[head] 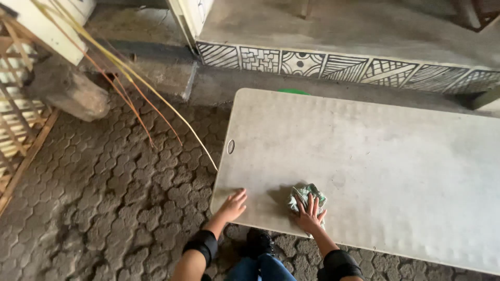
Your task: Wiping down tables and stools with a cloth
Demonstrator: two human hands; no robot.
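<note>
Right hand [310,212] pressed flat on crumpled green-white cloth [306,195] at near edge of pale folding table [375,156]. Left hand [232,205] laid open-palmed on table corner, well apart from cloth. Hexagonal paving [114,198] seen left of left hand; patterned step [333,65] beyond table; dark shoe [259,242] between forearms.
</note>
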